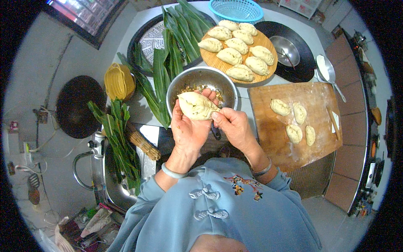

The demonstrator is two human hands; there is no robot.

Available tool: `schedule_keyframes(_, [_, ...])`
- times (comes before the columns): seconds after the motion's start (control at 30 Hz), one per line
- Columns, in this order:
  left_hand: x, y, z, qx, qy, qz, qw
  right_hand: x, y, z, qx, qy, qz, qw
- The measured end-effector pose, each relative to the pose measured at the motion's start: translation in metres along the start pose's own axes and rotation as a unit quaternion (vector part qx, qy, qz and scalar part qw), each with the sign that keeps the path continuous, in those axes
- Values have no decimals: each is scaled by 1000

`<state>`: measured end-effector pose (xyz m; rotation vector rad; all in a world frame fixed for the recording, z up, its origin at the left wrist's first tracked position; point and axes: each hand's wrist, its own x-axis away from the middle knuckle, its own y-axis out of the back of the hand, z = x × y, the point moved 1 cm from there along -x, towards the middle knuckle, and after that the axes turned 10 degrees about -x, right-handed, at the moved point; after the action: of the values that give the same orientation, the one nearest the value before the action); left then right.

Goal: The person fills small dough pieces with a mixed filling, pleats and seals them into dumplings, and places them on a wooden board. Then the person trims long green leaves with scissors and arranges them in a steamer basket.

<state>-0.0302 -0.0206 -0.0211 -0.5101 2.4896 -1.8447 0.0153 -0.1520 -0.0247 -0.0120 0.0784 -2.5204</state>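
Observation:
A large filled dumpling (196,106) of pale dough lies across the palm and fingers of my left hand (190,132), which is cupped under it. The thumb and forefinger of my right hand (234,124) pinch its right tip. Both hands are at the near rim of a steel bowl (233,100) holding chopped filling (192,89). Behind, folded dumplings (236,46) rest on a round bamboo board (273,63). To the right, several pieces of dough (294,134) lie on a floured wooden board (270,154) beside a thin rolling pin (333,123).
Long green leaves (160,63) lie over a perforated steamer plate (152,41). A blue plastic basket (236,11), a black wok (302,41), and a ladle (329,67) with white contents stand farther back and right. At left are a yellow basket (119,82), a sink with a faucet (77,170) and a straw brush (143,141).

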Motion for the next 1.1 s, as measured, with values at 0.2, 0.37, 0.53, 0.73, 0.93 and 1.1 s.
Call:
schedule_keyframes(0.2, [-2,1,-1,-7,3,-18,1000,-2,20,16,109,44,-57,992])
schedule_keyframes(0.37, [-1,5,4,-23,10,15,1000,-5,2,28,171,235,-81,953])
schedule_keyframes(0.53, [4,-4,7,-25,15,20,999,-11,-7,31,236,342,-67,907])
schedule_keyframes(0.73, [4,2,6,-38,0,24,999,-12,-6,36,293,374,-25,880])
schedule_keyframes(0.93, [2,3,5,-59,-31,6,998,-5,-12,34,255,286,-53,922])
schedule_keyframes(1.1, [4,3,7,-69,-32,6,997,-8,-17,34,255,287,-57,922])
